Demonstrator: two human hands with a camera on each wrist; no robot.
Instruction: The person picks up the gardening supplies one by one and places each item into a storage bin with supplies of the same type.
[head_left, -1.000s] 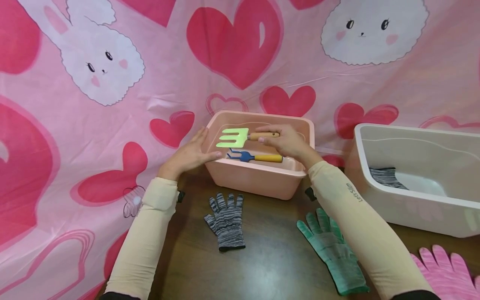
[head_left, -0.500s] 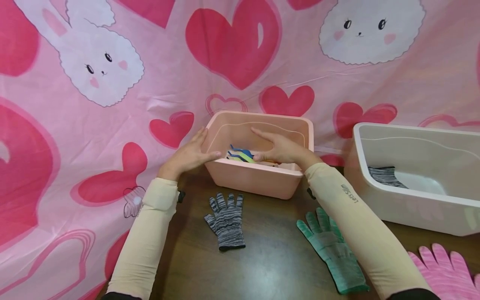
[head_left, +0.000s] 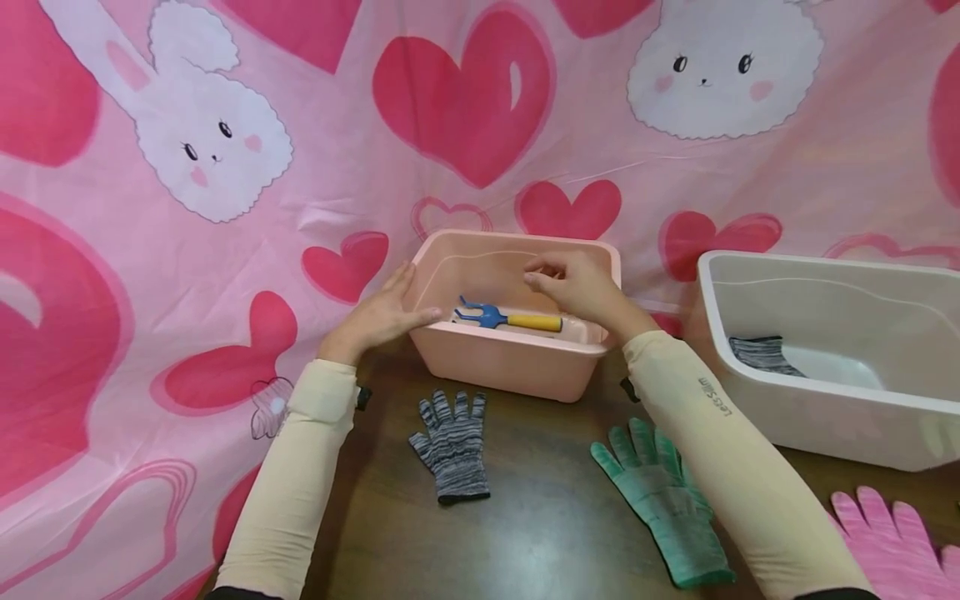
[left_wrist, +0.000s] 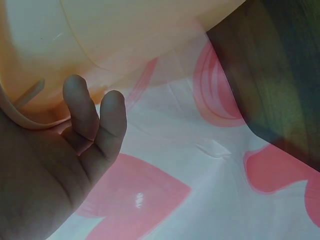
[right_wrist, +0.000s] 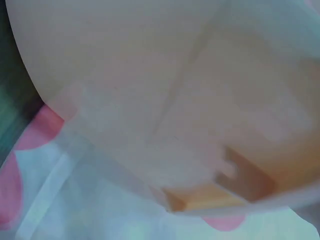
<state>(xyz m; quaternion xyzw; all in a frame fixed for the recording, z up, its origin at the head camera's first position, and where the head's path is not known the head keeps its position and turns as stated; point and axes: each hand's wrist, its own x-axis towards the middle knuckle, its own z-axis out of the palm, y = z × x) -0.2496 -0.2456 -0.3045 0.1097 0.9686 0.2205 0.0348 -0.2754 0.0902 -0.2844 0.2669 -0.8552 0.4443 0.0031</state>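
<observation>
Left hand [head_left: 378, 318] touches the pink tub [head_left: 510, 360] (gloves [head_left: 455, 450] nearby), right hand [head_left: 576, 287] hovers, both relaxed.

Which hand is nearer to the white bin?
Right. The right hand is over the pink bin's right half, on the side towards the white bin; the left hand touches the pink bin's left end, farther away.

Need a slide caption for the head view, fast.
Left hand touching the pink bin, right hand over it, yellow-handled blue rake inside.
</observation>
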